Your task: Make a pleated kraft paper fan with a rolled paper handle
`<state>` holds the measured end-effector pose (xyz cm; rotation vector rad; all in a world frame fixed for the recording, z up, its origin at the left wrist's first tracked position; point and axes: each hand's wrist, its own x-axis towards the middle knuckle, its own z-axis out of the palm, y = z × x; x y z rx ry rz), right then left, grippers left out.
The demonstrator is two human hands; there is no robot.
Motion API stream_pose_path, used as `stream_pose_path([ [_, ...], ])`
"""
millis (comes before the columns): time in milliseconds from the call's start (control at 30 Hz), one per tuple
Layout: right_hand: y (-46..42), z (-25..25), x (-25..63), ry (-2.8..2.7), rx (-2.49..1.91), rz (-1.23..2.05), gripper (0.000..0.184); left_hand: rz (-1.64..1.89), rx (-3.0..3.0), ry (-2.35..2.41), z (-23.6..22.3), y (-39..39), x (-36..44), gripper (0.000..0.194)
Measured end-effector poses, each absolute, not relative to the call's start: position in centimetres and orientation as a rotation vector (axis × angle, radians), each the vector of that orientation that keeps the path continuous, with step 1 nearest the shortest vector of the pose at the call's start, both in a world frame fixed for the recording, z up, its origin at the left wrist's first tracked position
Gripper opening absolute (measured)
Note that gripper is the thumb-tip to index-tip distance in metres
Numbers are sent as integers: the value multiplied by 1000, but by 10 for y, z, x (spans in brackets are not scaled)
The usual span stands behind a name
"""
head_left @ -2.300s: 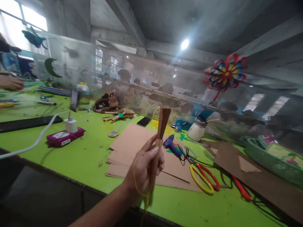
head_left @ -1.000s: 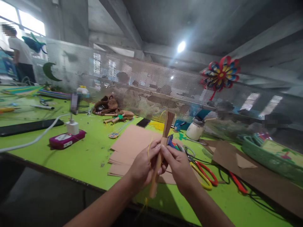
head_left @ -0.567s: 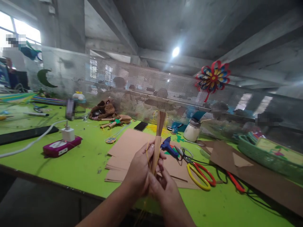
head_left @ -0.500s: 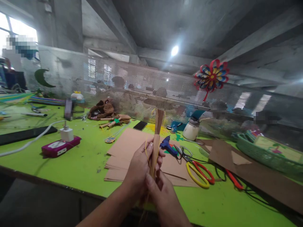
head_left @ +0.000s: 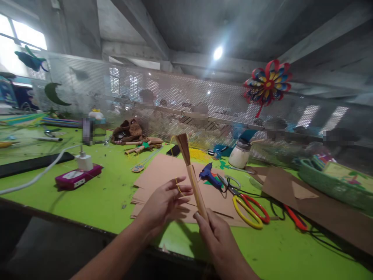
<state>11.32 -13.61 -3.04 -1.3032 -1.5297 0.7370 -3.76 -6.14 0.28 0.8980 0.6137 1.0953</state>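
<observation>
My right hand [head_left: 215, 237] is closed around the lower end of a folded brown paper bundle [head_left: 194, 181], which stands tilted with its fanned top to the upper left. Beside it my left hand [head_left: 164, 200] has its fingers spread, and a thin yellow string [head_left: 178, 186] loops over them and runs to the bundle. Both hands hover over a stack of brown paper sheets [head_left: 157, 175] on the green table [head_left: 96, 194].
Yellow and red scissors [head_left: 247, 208], a blue glue gun [head_left: 208, 175] and a white jar [head_left: 239, 155] lie right of the stack. A pink power strip [head_left: 77, 175] with a white charger sits left. A green basket [head_left: 335, 186] and a mesh partition [head_left: 180, 101] stand behind.
The bundle passed from my left hand to my right, which came into view and took its lower end. My left hand opened, keeping only the yellow string. The bundle now tilts left.
</observation>
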Motion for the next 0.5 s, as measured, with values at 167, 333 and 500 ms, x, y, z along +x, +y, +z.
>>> stream_pose_path([
  [167, -136, -40, 123, -1604, -1381, 560, 34, 1221, 931, 763, 4, -58, -66, 34],
  [333, -137, -43, 126, -1670, -1379, 571, 33, 1293, 969, 794, 14, -60, -62, 22],
  [500, -131, -42, 146, -1824, -1469, 557, 34, 1656, 1026, 875, 21, -69, -60, 9],
])
